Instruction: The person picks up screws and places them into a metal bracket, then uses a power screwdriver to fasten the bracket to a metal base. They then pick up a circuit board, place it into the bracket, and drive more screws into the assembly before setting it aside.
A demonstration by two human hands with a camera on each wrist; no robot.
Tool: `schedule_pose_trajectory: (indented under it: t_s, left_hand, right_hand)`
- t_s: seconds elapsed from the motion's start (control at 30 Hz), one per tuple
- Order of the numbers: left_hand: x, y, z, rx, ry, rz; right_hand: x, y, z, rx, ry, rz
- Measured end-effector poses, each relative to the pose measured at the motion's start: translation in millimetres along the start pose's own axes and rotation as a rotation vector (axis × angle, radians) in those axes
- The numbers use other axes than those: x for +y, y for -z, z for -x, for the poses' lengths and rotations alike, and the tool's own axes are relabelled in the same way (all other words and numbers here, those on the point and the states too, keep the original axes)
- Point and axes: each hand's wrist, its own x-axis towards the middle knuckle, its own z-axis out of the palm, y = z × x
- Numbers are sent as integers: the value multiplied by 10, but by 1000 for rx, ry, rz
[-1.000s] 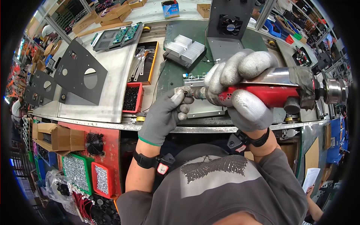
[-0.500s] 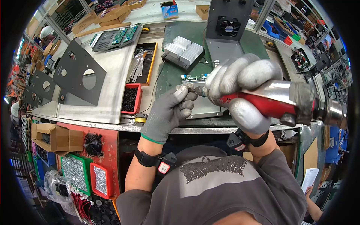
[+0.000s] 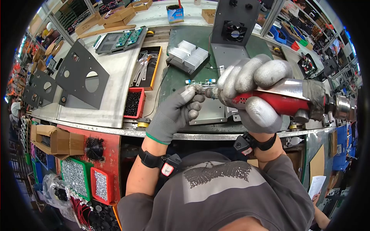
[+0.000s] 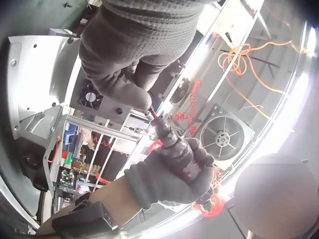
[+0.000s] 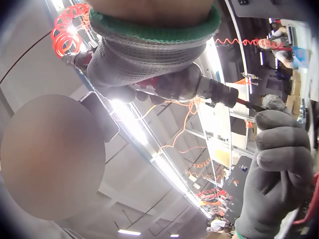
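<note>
My right hand [image 3: 252, 79], in a grey-white coated glove, grips a red and silver power screwdriver [image 3: 275, 103] held level above the bench front. The tool's bit [image 4: 155, 114] points left, toward my gloved left hand [image 3: 171, 111]. That hand's thumb and forefinger pinch a small dark screw-like piece at the bit's tip, mostly hidden by the fingertips. In the right wrist view the left hand's other fingers [image 5: 284, 142] are curled. Beyond the hands lie a small green circuit board [image 3: 200, 81] and a metal plate [image 3: 208, 113], partly covered by the right hand.
A silver heat sink [image 3: 189, 56] and an upright dark panel with a fan [image 3: 234, 31] stand behind. A red bin of black screws [image 3: 134, 103] and a tray of metal strips [image 3: 148, 67] are at left. Dark cut-out panels [image 3: 83, 75] lean further left.
Both hands have shifted slightly right in the head view, fingertips still at the bit. The screwdriver's rear end sits lower than a second ago.
</note>
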Motion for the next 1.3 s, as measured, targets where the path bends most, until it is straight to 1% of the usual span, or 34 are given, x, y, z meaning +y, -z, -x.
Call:
schedule_pose_trajectory:
  t_s: [0.1, 0.17, 0.23, 0.3, 0.33, 0.37, 0.43, 0.47, 0.5, 0.53, 0.6, 0.63, 0.7, 0.73, 0.8, 0.83, 0.87, 0.93, 0.97, 1.0, 1.03, 1.07, 1.1, 1.13, 1.2, 1.27, 1.3]
  left_hand:
    - [-44, 86, -42, -30, -10, -2]
    - [-60, 16, -66, -44, -36, 0]
    - [-71, -46, -75, -60, -56, 7]
    - [-82, -81, -66, 1, -113, -105]
    - [-76, -97, -73, -1, -113, -107]
    - [-72, -112, -77, 21, -116, -137]
    - [-80, -110, -94, 45, -118, -166]
    - [-92, -92, -115, 8, -91, -117]
    - [-91, -92, -133, -31, -68, -70]
    - [-95, -117, -145, -32, -69, -71]
    - [-112, -186, -158, 110, -92, -145]
    - [-104, -196, -140, 109, -89, -144]
    - [-56, -176, -63, 62, -112, -393]
    - [-33, -158, -16, 62, -111, -393]
    - [-28, -127, 90, 449, -225, -876]
    - [-254, 237, 1, 499, -586, -1268]
    - [-317, 228, 51, 488, -583, -1276]
    - [-492, 198, 139, 196, -793, -2127]
    - [-582, 249, 137, 196, -787, -2123]
    - [-642, 304, 100, 137, -674, -2182]
    - [-660, 345, 73, 76, -562, -2240]
    - [-649, 378, 68, 75, -570, -2243]
    - [-588, 328, 74, 120, -622, -2135]
    - [-512, 269, 80, 160, -672, -2025]
    - [-315, 149, 49, 176, -659, -1969]
    - [-139, 108, -22, 210, -602, -1672]
    - [-56, 76, -45, 216, -610, -1607]
  right_hand:
    - [-19, 13, 15, 2, -17, -9]
    - [-8, 15, 17, 5, -21, -10]
    - [12, 12, 19, 34, 21, -38]
    - [8, 58, -11, 14, 31, -26]
    - [5, 90, -28, -7, 43, -17]
    - [-7, 163, 0, -41, 16, -80]
    - [10, 177, 26, -11, 14, -79]
    - [10, 181, 33, 17, 10, -79]
    - [-18, 215, 25, -6, 10, -58]
    - [-23, 209, 32, -7, 12, -57]
    - [-46, 180, 72, 64, -20, -59]
    - [-40, 156, 63, 66, -22, -56]
    - [-26, 90, 25, 200, 9, 31]
    - [-51, 102, 24, 201, 9, 32]
    - [-123, 155, 54, 223, -74, -23]
    - [-141, 180, 77, 265, -90, -34]
    - [-168, 241, 60, 274, -83, -29]
    - [-242, 361, -24, 207, -120, 21]
    - [-258, 361, -49, 291, -171, 7]
    - [-267, 401, -70, 325, -226, 45]
    - [-327, 387, -115, 383, -353, 137]
    - [-389, 375, -164, 441, -479, 231]
    - [-410, 412, -195, 436, -517, 304]
    - [-453, 461, -232, 435, -508, 308]
    - [-550, 558, -270, 372, -780, 316]
    - [-518, 655, -211, 362, -786, 296]
    - [-544, 698, -193, 287, -905, 329]
